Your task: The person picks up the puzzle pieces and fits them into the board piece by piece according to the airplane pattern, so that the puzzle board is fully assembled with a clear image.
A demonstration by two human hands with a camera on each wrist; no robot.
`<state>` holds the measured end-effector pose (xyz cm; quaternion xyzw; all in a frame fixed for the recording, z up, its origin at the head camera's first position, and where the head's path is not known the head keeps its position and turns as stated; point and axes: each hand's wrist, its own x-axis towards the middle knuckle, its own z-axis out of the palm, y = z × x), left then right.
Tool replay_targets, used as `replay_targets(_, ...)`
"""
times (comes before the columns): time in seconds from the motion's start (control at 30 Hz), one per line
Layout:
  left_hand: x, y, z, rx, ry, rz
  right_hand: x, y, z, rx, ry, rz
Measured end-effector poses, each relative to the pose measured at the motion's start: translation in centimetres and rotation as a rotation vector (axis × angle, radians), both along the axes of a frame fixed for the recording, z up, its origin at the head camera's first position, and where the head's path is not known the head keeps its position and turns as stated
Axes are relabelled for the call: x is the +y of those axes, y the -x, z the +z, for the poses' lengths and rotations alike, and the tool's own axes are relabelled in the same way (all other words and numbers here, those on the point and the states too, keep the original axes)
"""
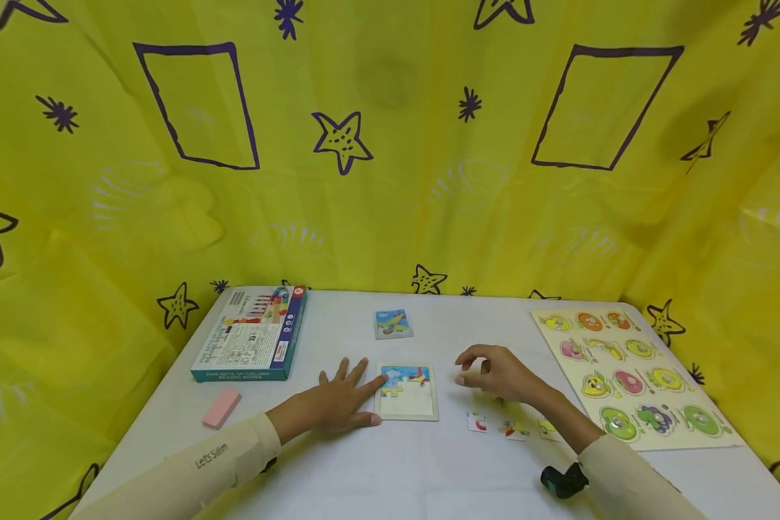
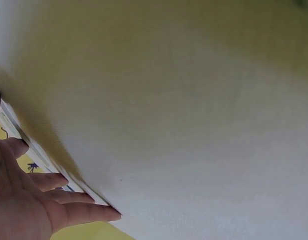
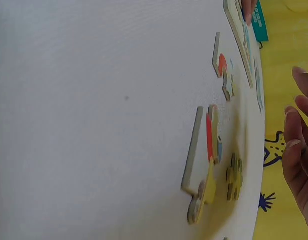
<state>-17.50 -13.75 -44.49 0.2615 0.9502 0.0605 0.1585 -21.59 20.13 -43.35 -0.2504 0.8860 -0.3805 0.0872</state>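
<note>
My left hand [image 1: 338,401] lies with fingers spread on the white table, its index fingertip and thumb at the left edge of a small jigsaw tray [image 1: 406,410]. Blue sky pieces and a red-and-yellow one fill the tray's top and part of its left side; the rest shows bare white. Off the tray's right side hovers my right hand [image 1: 497,375], fingers loosely bent, nothing visible between them. Below it several loose puzzle pieces lie on the table, among them a white-and-red piece [image 1: 477,421] and a red-and-yellow piece [image 3: 206,187].
Behind the tray lies a small airplane picture [image 1: 393,324]. At left are a flat teal-edged box [image 1: 250,332] and a pink block [image 1: 222,409]. A fruit peg board [image 1: 630,375] lies at right. A yellow patterned curtain [image 1: 390,202] hangs behind the table.
</note>
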Motion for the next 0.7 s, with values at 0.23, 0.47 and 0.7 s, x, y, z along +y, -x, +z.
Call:
replay_targets(0.23, 0.1, -0.1, 0.2, 0.001, 0.005, 0.008, 2.5, -0.2, -0.5, 0.024, -0.002, 0.002)
replay_targets(0.47, 0.1, 0.0, -0.2, -0.001, -0.001, 0.005, 4.8, -0.5, -0.9, 0.05, -0.048, -0.023)
replay_targets(0.7, 0.1, 0.2, -0.3, 0.002, 0.01, 0.002, 6.0, -1.2, -0.9, 0.101, -0.15, -0.084)
